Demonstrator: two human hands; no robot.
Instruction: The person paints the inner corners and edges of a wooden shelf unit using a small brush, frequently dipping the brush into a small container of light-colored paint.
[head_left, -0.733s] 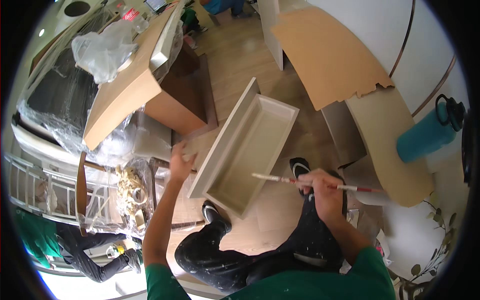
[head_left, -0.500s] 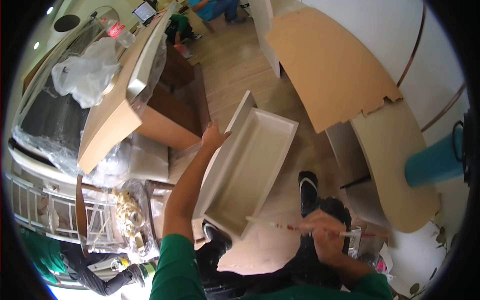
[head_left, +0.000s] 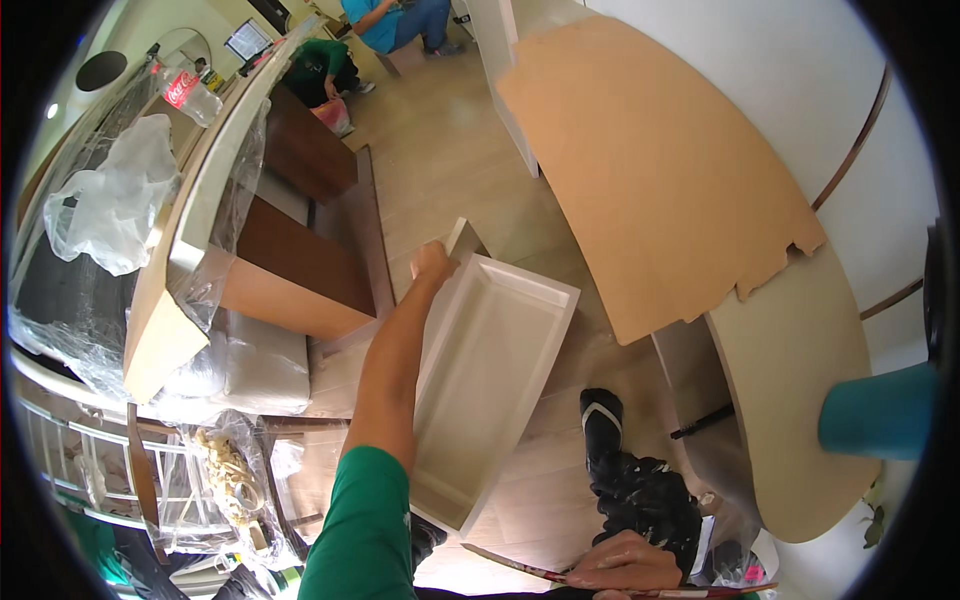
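My left hand (head_left: pixel 432 262) is closed on the upper edge of the tall front panel (head_left: pixel 463 240) of a drawer. The pale, open-topped drawer (head_left: pixel 475 385) is tilted at a slant before me, its inside bare. My left forearm runs along its left side and hides part of the panel. Low in the picture, my right hand (head_left: pixel 625 562) is wrapped round a thin paintbrush (head_left: pixel 510 564) with a reddish handle. The brush points left, toward the drawer's near corner, apart from it. Its handle comes out on the right of my fist.
Brown cardboard (head_left: pixel 650 160) covers part of a rounded counter (head_left: pixel 800 470) on the right, with a blue cylinder (head_left: pixel 875 418). Left stands a plastic-wrapped desk (head_left: pixel 290 260) bearing a bottle (head_left: pixel 188 95) and plastic bag (head_left: pixel 115 200). Two people (head_left: pixel 325 70) (head_left: pixel 400 25) sit or crouch far off.
My view has shifted. My right hand and the brush now sit lower in the picture, the brush tip farther from the drawer. My left hand keeps its hold on the panel.
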